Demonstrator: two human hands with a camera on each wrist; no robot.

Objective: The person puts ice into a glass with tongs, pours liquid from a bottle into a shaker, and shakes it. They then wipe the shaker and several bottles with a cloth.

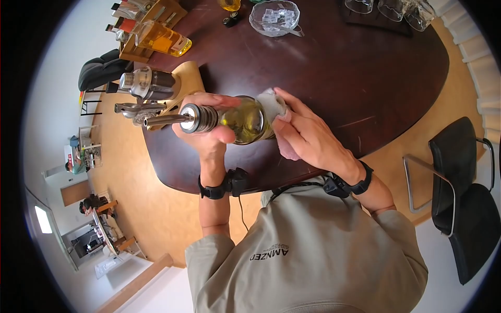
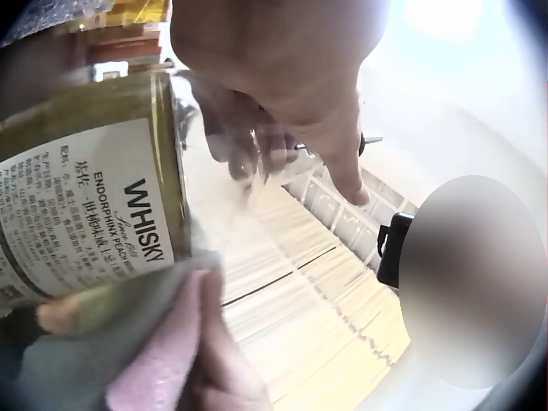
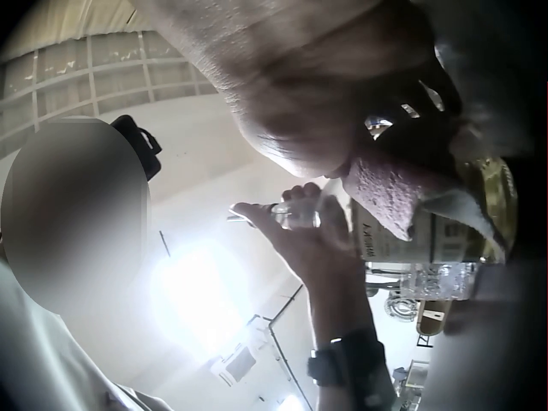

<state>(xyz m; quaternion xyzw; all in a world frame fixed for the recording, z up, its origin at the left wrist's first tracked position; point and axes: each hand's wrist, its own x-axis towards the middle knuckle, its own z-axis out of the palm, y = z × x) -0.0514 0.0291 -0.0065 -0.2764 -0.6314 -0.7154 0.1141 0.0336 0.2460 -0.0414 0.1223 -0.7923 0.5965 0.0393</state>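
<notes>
A whisky bottle (image 1: 249, 121) with a metal pourer (image 1: 166, 119) is held tilted over the near edge of the table, its spout pointing left. Around its neck, my left hand (image 1: 206, 140) curls fingers and thumb. My right hand (image 1: 314, 136) grips a pink and grey cloth (image 1: 286, 145) and presses it to the bottle's lower body. In the left wrist view, the white label (image 2: 94, 201) reads WHISKY, with the cloth (image 2: 163, 342) just below it. The right wrist view shows the cloth (image 3: 385, 193) lying over the glass, partly hiding the label.
Left of the bottle, a cocktail shaker (image 1: 159, 83) and metal bar tools (image 1: 138, 109) are by a tan stand (image 1: 190, 78). Beyond are an amber bottle (image 1: 167, 40) and a wooden bottle rack (image 1: 167, 15). A glass bowl (image 1: 254, 21) of clear cubes and several glasses (image 1: 391, 8) stand at the far side.
</notes>
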